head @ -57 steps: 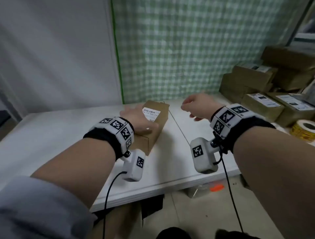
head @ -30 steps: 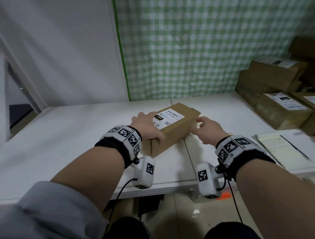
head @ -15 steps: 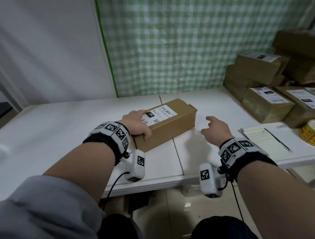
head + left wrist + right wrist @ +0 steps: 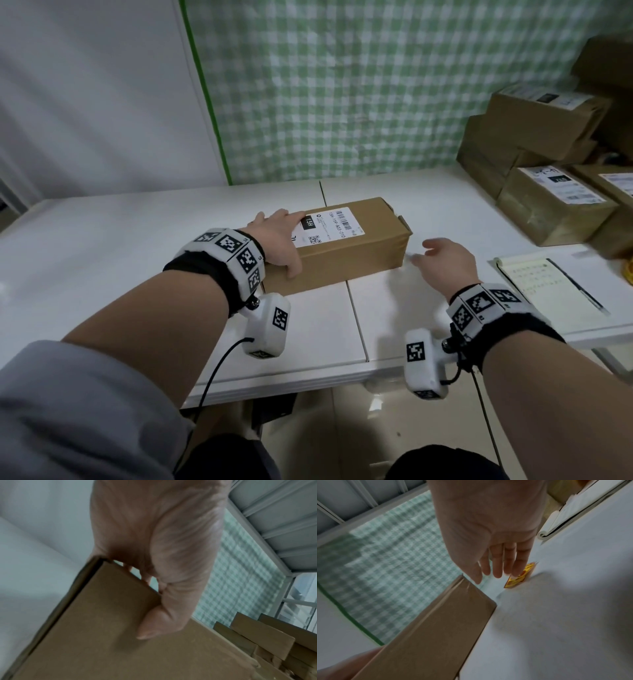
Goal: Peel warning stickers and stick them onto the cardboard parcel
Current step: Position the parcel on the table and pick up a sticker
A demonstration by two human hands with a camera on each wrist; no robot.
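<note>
A long brown cardboard parcel with a white shipping label lies on the white table. My left hand grips its left end, fingers over the top. In the left wrist view the thumb presses the parcel's near side. My right hand hovers open just right of the parcel, touching nothing. In the right wrist view its straight fingers point past the parcel's end. A yellow warning sticker shows at the fingertips; whether it touches them is unclear.
Several labelled cardboard boxes are stacked at the back right. An open notebook with a pen lies at the right front. A yellow roll peeks in at the right edge. A green checked cloth hangs behind.
My right hand has let go of the parcel's right end and drawn back to the right. The left hand has kept its grip, and the parcel now lies more crosswise.
</note>
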